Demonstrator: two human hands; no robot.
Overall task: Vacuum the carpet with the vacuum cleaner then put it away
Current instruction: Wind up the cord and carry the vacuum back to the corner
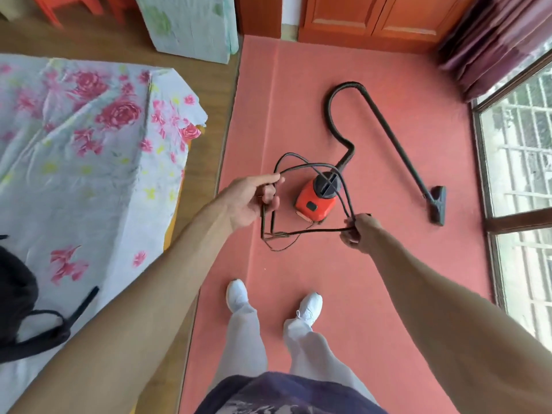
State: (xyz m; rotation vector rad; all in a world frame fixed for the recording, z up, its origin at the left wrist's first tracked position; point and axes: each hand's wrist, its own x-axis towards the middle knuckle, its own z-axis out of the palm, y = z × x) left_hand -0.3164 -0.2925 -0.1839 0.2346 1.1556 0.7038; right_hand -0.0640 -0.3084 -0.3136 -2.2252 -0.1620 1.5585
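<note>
A small red vacuum cleaner [316,197] with a black top stands on the red carpet [373,279] ahead of my feet. Its black hose [331,115] loops away from it and joins a straight wand ending in a floor nozzle [437,204] near the window. The black power cord [310,231] hangs in loops between my hands above the vacuum. My left hand [254,201] pinches several loops of the cord. To the right of the vacuum, my right hand [357,231] grips the cord's other end of the loops.
A bed with a floral sheet [89,144] and wooden frame runs along the left; a black bag [21,309] lies on it. A glass window [522,174] and purple curtain [493,40] line the right. Orange wooden cabinets [373,16] stand at the back.
</note>
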